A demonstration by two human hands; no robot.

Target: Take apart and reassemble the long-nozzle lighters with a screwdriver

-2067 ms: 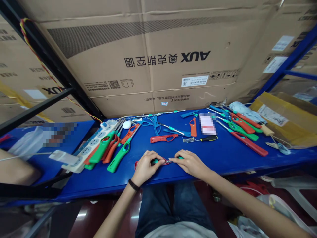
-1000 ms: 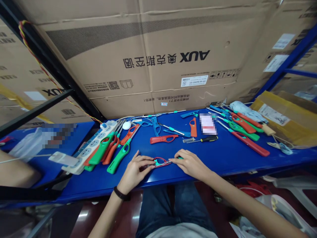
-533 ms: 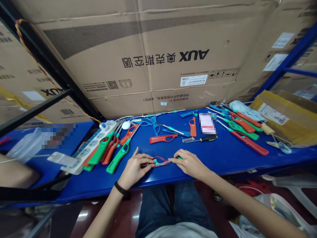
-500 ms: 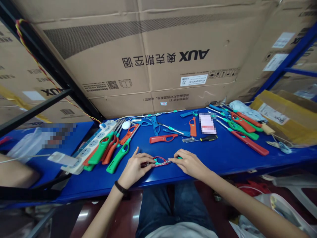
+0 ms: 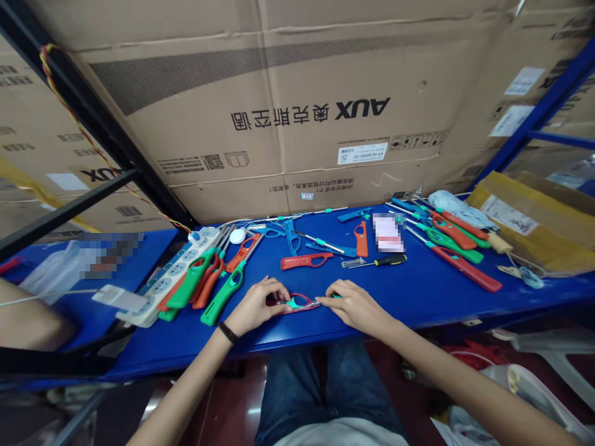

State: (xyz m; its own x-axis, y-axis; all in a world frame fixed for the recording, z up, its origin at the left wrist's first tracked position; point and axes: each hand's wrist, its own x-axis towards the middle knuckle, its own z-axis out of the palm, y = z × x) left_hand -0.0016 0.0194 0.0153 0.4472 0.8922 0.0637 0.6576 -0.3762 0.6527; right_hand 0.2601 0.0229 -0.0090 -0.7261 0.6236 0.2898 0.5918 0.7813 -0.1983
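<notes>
Head view: has arched left hand [image 5: 259, 305], hold unclear, over red casing [image 5: 305, 297], baring more teal trigger [image 5: 293, 303]; still pinches rod [image 5: 317, 302] with right hand [image 5: 352, 303].

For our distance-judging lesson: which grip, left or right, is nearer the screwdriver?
Right. The right grip is on the near side of the screwdriver, not touching it; the left grip is farther left.

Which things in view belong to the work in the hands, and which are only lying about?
Work, probably: red casing between left hand and right hand; teal trigger; perhaps screwdriver.

Lying about, seemingly: power strip; white ball; yellow box.
</notes>
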